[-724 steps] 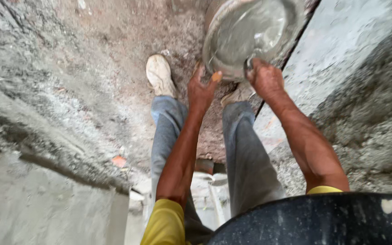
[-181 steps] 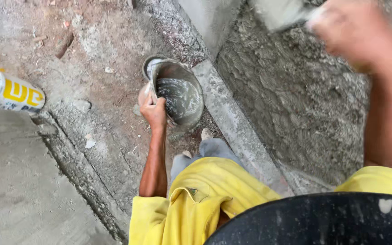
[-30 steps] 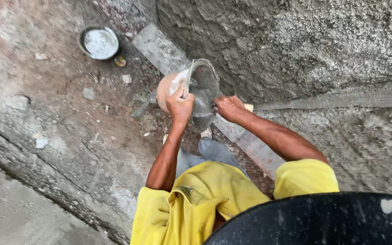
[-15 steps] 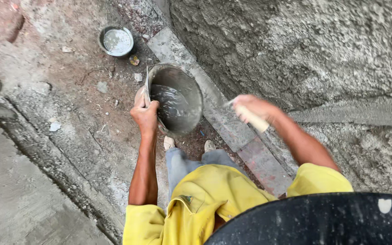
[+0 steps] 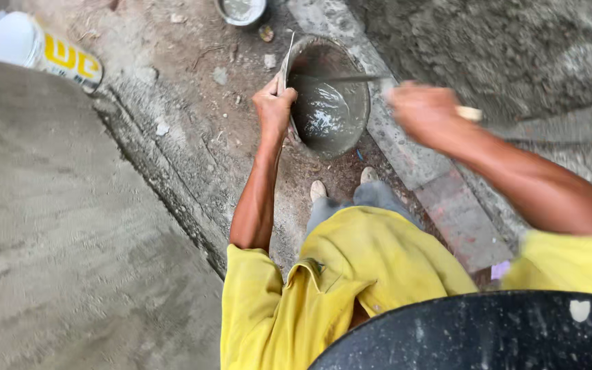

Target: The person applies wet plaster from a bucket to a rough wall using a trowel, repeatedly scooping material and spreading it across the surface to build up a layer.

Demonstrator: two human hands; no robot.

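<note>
Above the dirt floor (image 5: 193,75), the left hand (image 5: 273,106) clamps the mortar pan's (image 5: 327,103) rim, tilting it steady, while the right hand (image 5: 423,109) (blurred) grips a trowel (image 5: 351,79) reaching inside.

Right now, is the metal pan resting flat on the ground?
No, the left hand grips the metal pan by its rim, holding it tilted above the ground.

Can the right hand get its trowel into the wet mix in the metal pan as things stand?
Probably yes. The left hand grips the metal pan by its rim, mouth open toward the right hand. The trowel blade already reaches across the rim, with nothing between it and the wet mix.
</note>
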